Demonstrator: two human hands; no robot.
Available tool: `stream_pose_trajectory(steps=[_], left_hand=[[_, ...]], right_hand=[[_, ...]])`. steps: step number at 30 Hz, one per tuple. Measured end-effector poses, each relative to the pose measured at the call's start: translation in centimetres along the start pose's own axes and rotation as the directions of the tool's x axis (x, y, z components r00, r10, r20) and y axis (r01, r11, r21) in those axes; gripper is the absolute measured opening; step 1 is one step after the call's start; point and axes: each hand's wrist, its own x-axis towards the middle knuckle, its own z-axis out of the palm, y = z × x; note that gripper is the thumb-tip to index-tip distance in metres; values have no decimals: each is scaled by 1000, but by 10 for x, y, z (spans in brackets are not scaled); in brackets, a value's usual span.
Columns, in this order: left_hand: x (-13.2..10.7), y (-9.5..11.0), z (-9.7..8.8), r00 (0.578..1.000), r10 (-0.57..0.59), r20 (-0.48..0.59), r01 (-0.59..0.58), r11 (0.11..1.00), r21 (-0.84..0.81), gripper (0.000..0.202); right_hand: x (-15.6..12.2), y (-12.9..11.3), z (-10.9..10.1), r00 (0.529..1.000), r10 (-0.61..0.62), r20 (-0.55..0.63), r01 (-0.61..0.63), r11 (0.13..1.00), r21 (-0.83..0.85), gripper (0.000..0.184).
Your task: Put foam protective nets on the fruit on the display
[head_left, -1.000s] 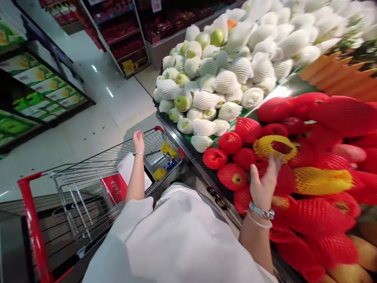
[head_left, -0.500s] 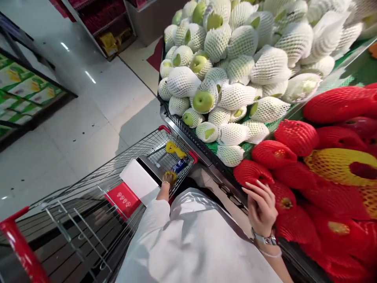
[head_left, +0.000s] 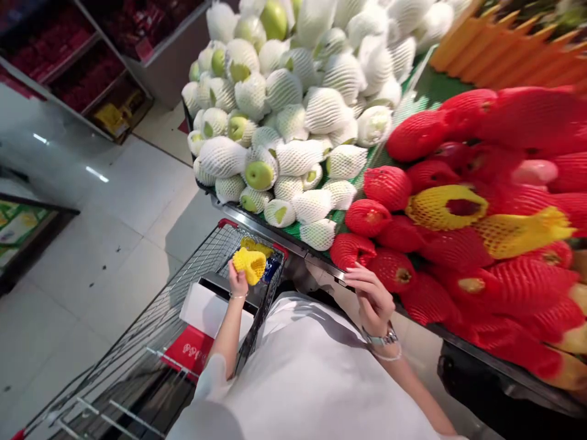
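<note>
My left hand (head_left: 237,283) is closed on a yellow foam net sleeve (head_left: 249,264), held above the front basket of a wire shopping cart (head_left: 197,263). Another yellow piece and a blue item lie in that basket beneath it. My right hand (head_left: 372,297), wearing a watch and bracelets, hovers with loosely curled fingers and nothing in it at the edge of the fruit stand, just in front of red-netted apples (head_left: 351,248). White-netted green apples (head_left: 259,174) are piled to the left of the red ones.
The fruit stand's metal edge (head_left: 293,245) runs diagonally against the cart's front. Yellow-netted fruit (head_left: 447,206) lies among the red. A red-and-white card (head_left: 195,333) sits in the cart. Tiled floor (head_left: 105,244) stretches left, with shelves (head_left: 87,67) behind.
My left hand reached down into the cart basket and has now lifted the yellow net sleeve out. My right hand drew back from the yellow-netted fruit to the stand's edge.
</note>
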Motion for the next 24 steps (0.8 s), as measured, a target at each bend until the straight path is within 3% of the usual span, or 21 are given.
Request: stream_pose_trajectory(steps=[3, 5, 6, 8, 10, 11, 15, 17, 19, 22, 23, 24], left_hand=[[-4, 60, 9, 982, 189, 1, -184, 959, -215, 74], [-11, 102, 27, 942, 302, 147, -241, 913, -330, 66], [-16, 121, 38, 898, 363, 249, -253, 889, -381, 63], [-27, 157, 64, 769, 465, 438, -256, 852, -457, 57], [-40, 186, 89, 653, 511, 558, -231, 837, -497, 53], [-46, 198, 101, 626, 509, 591, -207, 838, -504, 50], [-69, 232, 135, 593, 437, 676, -30, 851, -524, 45], [-77, 242, 147, 525, 391, 756, 93, 857, -507, 48], [-84, 250, 158, 405, 336, 851, 200, 875, -441, 50], [-93, 258, 177, 122, 225, 967, 298, 921, -252, 53], [-96, 260, 185, 44, 173, 984, 321, 930, -177, 53], [-100, 262, 192, -6, 115, 993, 336, 936, -106, 54]], right_hand=[[6, -16, 1, 1000, -3, 12, 2, 990, 142, 31], [11, -26, -3, 996, 43, 77, -61, 968, 244, 36], [12, -30, -7, 989, 75, 128, -111, 947, 302, 46], [12, -34, -16, 969, 120, 215, -200, 894, 401, 71], [9, -32, -29, 964, 166, 209, -248, 851, 463, 81], [6, -30, -37, 966, 204, 159, -256, 837, 483, 80], [-5, -17, -73, 927, 371, -64, -272, 778, 566, 68], [-8, -12, -92, 907, 412, -90, -288, 761, 581, 60], [-11, -9, -111, 895, 431, -113, -298, 768, 568, 46], [-15, -6, -136, 891, 433, -138, -293, 780, 553, 29], [-17, -5, -144, 894, 430, -126, -292, 773, 563, 26], [-19, -5, -153, 898, 426, -109, -292, 762, 578, 25]])
